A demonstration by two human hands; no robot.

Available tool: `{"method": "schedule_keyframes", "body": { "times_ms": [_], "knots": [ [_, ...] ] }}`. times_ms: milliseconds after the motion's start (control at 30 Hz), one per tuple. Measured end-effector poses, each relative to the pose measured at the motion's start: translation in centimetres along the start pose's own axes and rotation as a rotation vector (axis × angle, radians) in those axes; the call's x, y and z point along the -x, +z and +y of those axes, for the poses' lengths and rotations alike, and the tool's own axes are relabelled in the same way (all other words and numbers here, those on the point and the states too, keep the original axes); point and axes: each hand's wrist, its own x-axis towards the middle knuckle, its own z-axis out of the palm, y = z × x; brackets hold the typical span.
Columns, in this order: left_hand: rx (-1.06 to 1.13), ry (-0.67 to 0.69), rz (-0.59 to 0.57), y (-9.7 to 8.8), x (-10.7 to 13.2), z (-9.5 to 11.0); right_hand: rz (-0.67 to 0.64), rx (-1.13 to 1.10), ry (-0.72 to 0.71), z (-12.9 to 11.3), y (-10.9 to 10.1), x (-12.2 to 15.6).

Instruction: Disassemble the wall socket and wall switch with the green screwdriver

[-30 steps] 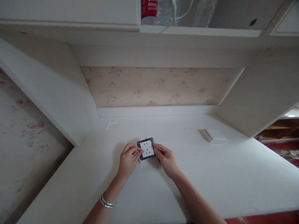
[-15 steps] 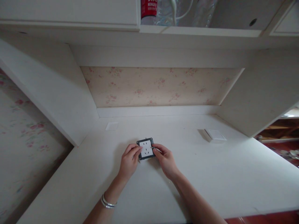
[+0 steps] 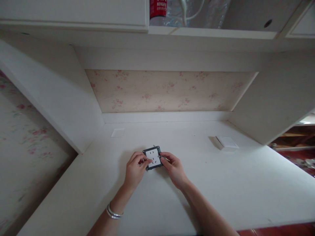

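A small wall socket [image 3: 153, 157] with a white face and a dark frame lies near the middle of the white desk [image 3: 221, 183]. My left hand [image 3: 135, 170] pinches its left edge with curled fingers. My right hand [image 3: 174, 167] grips its right edge, and a thin metal tool shows between those fingers at the socket's side. A silver bracelet sits on my left wrist.
A white cover plate [image 3: 226, 142] lies at the back right of the desk. A flat white square [image 3: 117, 132] lies at the back left. White side panels close the desk in on both sides. A shelf above holds a red-labelled bottle [image 3: 157, 9].
Both hands and the socket have shifted slightly left and nearer. The grip on both edges is unchanged.
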Motion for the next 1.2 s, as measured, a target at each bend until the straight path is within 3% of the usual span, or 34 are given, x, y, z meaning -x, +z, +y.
{"method": "schedule_keyframes", "body": {
  "times_ms": [400, 700, 933, 1200],
  "knots": [
    [-0.039, 0.138, 0.005, -0.1, 0.6, 0.2, -0.012, 0.003, -0.026, -0.1, 0.8, 0.4],
    [0.013, 0.082, -0.051, 0.2, 0.6, 0.4, -0.036, 0.027, -0.065, 0.5, 0.8, 0.5],
    [-0.009, 0.225, -0.029, 0.2, 0.4, 0.8, -0.031, -0.029, -0.092, 0.8, 1.1, 0.6],
    [-0.103, 0.179, -0.008, 0.5, 0.4, 0.0, -0.048, -0.136, -0.038, 0.5, 1.7, 0.7]
  ]
}}
